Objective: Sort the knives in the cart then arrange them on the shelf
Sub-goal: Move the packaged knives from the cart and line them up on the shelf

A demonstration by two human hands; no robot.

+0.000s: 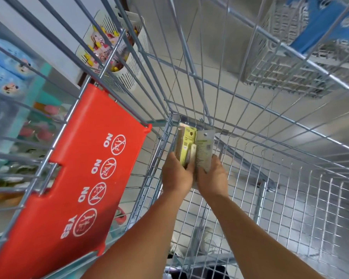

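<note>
Both my arms reach down into a wire shopping cart (290, 198). My left hand (176, 175) grips a stack of knife packs (186, 141) with yellow-green cards, cream handles showing. My right hand (212, 178) holds another carded knife pack (205, 149), its grey printed back facing me, right beside the stack. The packs stand upright near the cart's far left corner. The blades are hidden by the packaging.
A red child-seat flap (85, 178) with NO/YES symbols hangs on the cart's left side. White perforated baskets (127, 77) of small goods sit beyond the cart. Shelves with blue and colourful items (10, 77) are at left. A wire basket (286, 63) with something blue is top right.
</note>
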